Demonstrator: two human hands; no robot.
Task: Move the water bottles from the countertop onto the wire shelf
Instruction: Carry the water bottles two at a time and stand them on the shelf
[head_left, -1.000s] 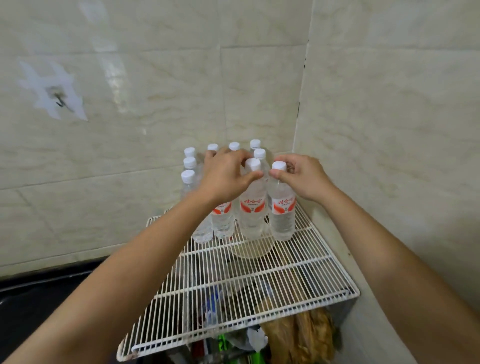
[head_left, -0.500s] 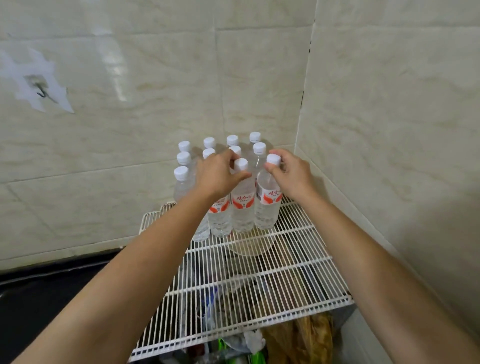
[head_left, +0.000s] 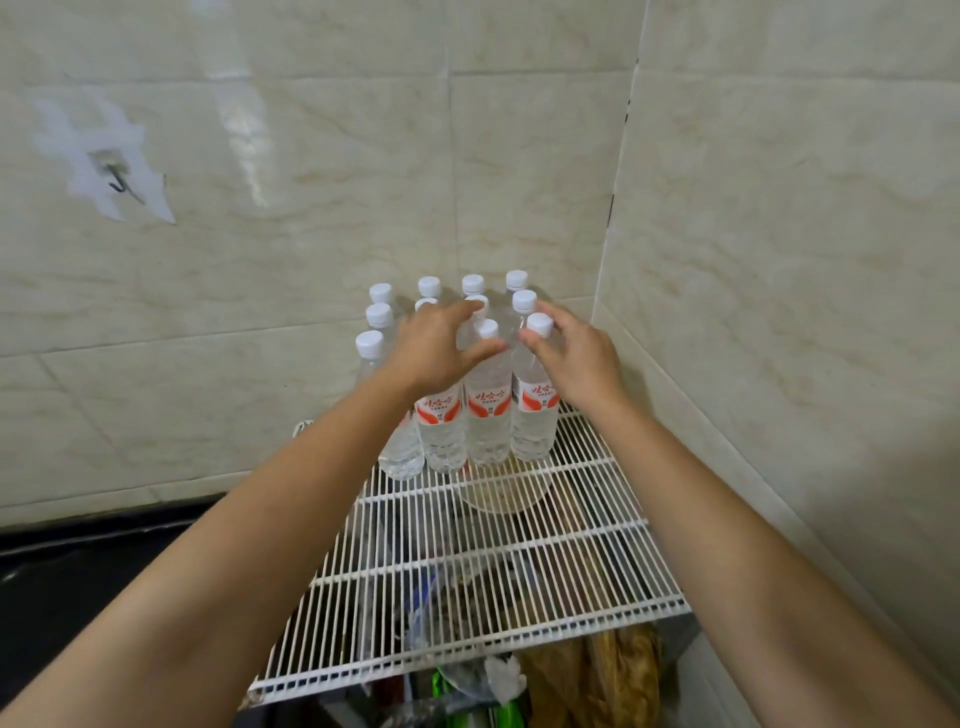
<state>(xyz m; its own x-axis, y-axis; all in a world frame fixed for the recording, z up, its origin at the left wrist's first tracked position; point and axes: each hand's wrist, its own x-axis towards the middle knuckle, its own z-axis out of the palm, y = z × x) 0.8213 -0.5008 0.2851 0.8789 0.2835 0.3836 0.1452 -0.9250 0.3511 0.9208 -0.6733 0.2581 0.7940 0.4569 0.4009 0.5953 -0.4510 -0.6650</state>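
Several clear water bottles with white caps and red-and-white labels stand upright in rows at the back of the white wire shelf (head_left: 597, 519), in the wall corner. My left hand (head_left: 434, 351) is spread over the front row, its thumb against the neck of the middle front bottle (head_left: 487, 415). My right hand (head_left: 579, 361) is wrapped around the neck of the front right bottle (head_left: 535, 415), just below its cap, and that bottle stands on the shelf. The front left bottle (head_left: 400, 452) is partly hidden by my left forearm.
Tiled walls close in the shelf behind and on the right. A hook (head_left: 122, 179) is stuck on the left wall. A pale bowl (head_left: 501, 493) and bags (head_left: 597, 670) lie under the shelf. A dark countertop (head_left: 78, 582) lies lower left.
The right-hand bottle has been pushed in beside the front row. My left hand's fingers have spread wider over the caps. The view has shifted a little.
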